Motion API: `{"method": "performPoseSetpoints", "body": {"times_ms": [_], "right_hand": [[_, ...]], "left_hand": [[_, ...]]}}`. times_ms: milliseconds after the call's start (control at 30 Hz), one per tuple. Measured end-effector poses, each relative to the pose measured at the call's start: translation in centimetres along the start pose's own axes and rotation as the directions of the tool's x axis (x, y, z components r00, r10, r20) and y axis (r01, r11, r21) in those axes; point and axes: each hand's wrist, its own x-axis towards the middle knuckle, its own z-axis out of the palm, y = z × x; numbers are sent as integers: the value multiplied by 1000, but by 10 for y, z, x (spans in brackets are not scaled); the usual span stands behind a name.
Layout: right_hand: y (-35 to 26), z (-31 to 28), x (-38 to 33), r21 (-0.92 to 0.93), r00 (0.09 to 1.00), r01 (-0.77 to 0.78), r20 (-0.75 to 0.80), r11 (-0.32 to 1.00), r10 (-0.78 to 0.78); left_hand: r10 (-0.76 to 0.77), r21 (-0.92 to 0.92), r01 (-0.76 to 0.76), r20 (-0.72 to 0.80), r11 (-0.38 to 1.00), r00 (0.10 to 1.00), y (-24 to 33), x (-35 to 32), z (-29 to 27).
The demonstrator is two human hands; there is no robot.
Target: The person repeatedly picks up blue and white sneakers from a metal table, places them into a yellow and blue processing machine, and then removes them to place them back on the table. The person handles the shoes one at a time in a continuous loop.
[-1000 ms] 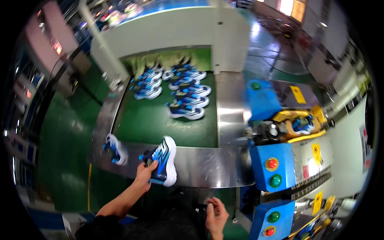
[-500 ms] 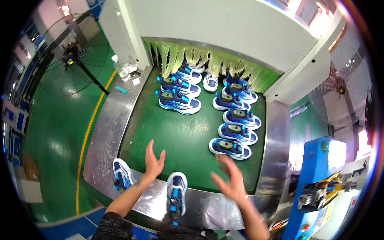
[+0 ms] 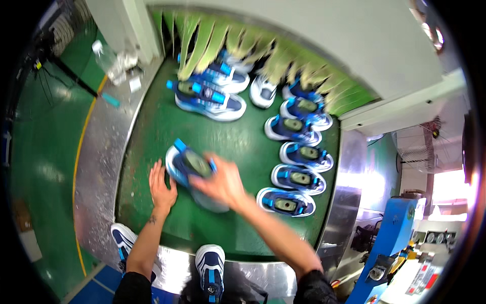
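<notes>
My right hand [image 3: 223, 182] is closed on a blue and white sneaker [image 3: 192, 162], gripping it toward the toe; the shoe is blurred and seems slightly tilted over the green belt [image 3: 238, 228]. Close to its heel, my left hand [image 3: 163, 190] has its fingers stretched out and holds nothing. Whether its fingertips touch the belt, I cannot tell. On the metal front ledge one sneaker [image 3: 210, 266] points its toe toward the belt. Another sneaker [image 3: 124, 240] lies by my left forearm, partly hidden.
Several sneakers [image 3: 291, 180] form a column on the belt's right. More sneakers [image 3: 212, 101] sit at the far left, under a ragged green strip curtain [image 3: 243, 45] hanging from a grey housing [image 3: 324, 30]. A clear bottle [image 3: 104, 55] stands on the left ledge; blue equipment [image 3: 390, 233] is at right.
My right hand has crossed leftward and taken hold of a sneaker. The left-hand group shows one fewer. My left hand has come beside the held shoe, and the view has shifted.
</notes>
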Motion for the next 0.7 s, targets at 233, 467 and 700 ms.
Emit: {"method": "performPoseSetpoints", "body": {"times_ms": [233,467,700], "right_hand": [[-107,-144,-321,273,976,-89,-170,958,139],[-151,-118,-483,-74,751,383,-555,921,-357],[-140,-40,-659,503,445,391,-836,771,320]], "left_hand": [[141,-312,923,948,227,286,114,0,-91],[752,-450,858,648,247,124,333,-107,-298],[868,-574,744,496,342,-16,467,-295,-306]]}}
